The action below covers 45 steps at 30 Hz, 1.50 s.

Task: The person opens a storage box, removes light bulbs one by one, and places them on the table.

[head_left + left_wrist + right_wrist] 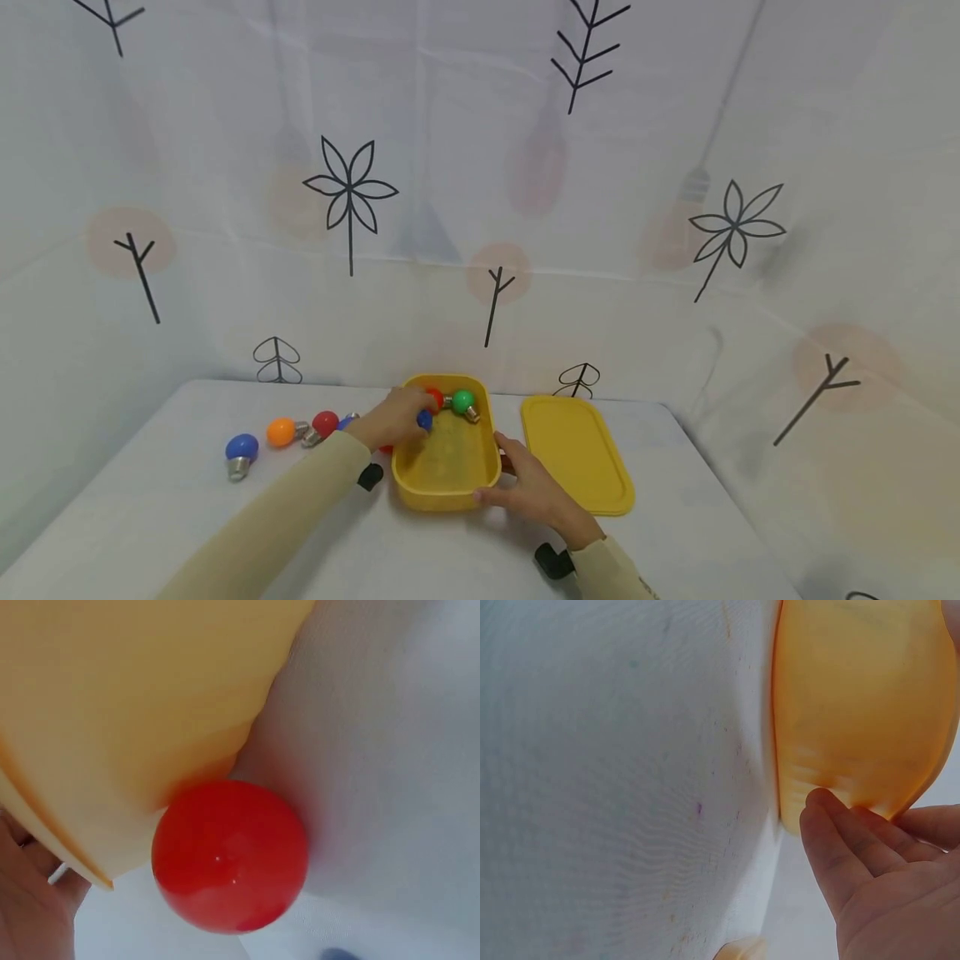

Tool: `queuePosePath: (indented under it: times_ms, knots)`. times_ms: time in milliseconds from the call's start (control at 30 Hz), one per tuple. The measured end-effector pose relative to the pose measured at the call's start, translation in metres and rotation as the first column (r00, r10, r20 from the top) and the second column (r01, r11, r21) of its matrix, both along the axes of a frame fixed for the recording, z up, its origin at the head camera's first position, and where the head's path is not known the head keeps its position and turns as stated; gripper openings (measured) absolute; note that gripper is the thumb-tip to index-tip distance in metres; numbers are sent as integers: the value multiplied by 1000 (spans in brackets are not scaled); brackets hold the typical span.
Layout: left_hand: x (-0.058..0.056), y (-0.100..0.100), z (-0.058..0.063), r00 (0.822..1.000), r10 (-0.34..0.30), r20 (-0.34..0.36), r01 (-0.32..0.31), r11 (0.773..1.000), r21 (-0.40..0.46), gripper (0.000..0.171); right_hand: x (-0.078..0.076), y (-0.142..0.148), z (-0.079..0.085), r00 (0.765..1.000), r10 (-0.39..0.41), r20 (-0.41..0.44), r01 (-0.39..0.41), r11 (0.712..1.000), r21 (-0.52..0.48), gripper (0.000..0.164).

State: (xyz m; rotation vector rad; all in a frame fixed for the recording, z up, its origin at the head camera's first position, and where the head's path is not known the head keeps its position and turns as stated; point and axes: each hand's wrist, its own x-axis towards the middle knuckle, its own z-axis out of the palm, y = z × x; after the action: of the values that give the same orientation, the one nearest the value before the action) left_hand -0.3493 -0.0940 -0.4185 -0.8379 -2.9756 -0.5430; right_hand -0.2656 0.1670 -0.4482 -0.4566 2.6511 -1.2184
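Observation:
A yellow plastic box (450,475) stands without its lid on the table. My left hand (396,417) reaches over its left wall and holds a blue light bulb (424,420) inside it; the fingertips are partly hidden. Toward the far end of the box lie a red bulb (434,399) and a green bulb (463,402). My right hand (532,483) grips the near right corner, with fingers (840,836) against the outer wall. Beside the box's left wall, under my left wrist, is another red bulb (229,856).
Left of the box are a blue bulb (242,447), an orange bulb (281,432), a red bulb (326,423) and another blue bulb (346,422) partly behind my left hand. The flat yellow lid (577,454) lies right of the box. A printed cloth (450,208) hangs behind the table.

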Motion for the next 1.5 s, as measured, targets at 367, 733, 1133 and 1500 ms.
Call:
queuePosePath:
  times_ms: [367, 733, 1133, 1500]
  knots:
    - [7, 11, 0, 993, -22, 114, 21, 1000, 14, 42, 0, 1, -2, 1000, 15, -18, -15, 1000, -2, 103]
    - [10, 15, -3, 993, -37, 110, 39, 999, -14, 40, 0, 1, -1, 1000, 17, -23, -17, 1000, 5, 102]
    - [13, 13, -1, 991, -21, 130, 19, 1000, 18, 40, 0, 1, -1, 1000, 17, -20, -17, 1000, 10, 102]
    - [26, 5, 15, 997, -63, 47, 57, 992, 110, 34, 2, 1, 2, 1000, 9, -17, -9, 1000, 5, 103]
